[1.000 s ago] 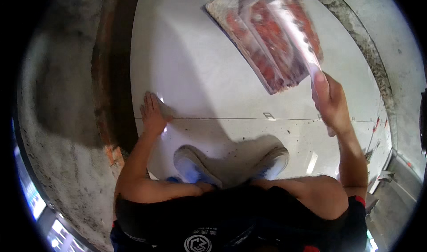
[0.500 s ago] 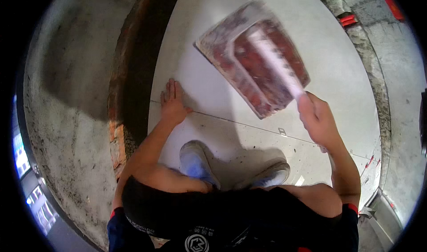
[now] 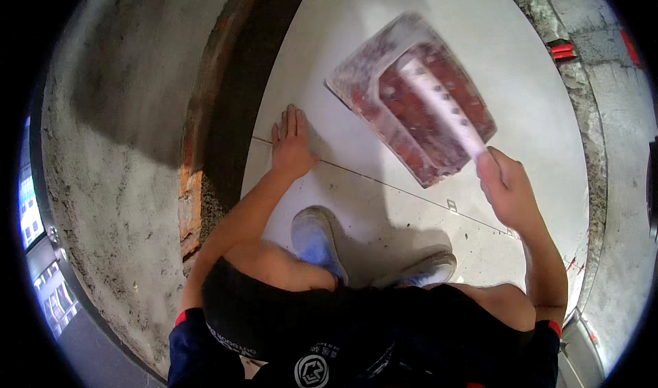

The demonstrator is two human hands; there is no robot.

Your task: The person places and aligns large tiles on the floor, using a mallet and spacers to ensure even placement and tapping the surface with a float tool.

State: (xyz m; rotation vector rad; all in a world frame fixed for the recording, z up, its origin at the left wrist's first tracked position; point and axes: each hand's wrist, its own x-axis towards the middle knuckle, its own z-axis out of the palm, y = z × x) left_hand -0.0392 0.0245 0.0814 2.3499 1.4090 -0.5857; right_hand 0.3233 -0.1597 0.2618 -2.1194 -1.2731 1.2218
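My right hand point(image 3: 507, 186) is closed round the end of the pale handle of a tile tamping paddle point(image 3: 387, 124). The paddle has a wide, roughly rectangular red-brown head smeared with grey and dark spots along its handle. Motion blurs it, and whether it touches the large pale tile point(image 3: 534, 93) below cannot be made out. Flat on the tiles, fingers stretched away from me, my left hand point(image 3: 293, 148) lies beside the thin seam point(image 3: 370, 178). It holds nothing.
My shoes point(image 3: 314, 241) stand on the nearer tile, where dark crumbs are scattered. Along the left runs a dark gap point(image 3: 236, 107) with a brick edge point(image 3: 192, 196), then rough grey concrete point(image 3: 116, 203). A red object point(image 3: 563, 51) lies by the rough right border.
The view has shifted slightly, moving the scene rightward. My right hand still grips the paddle over the tile, and my left hand stays flat by the seam.
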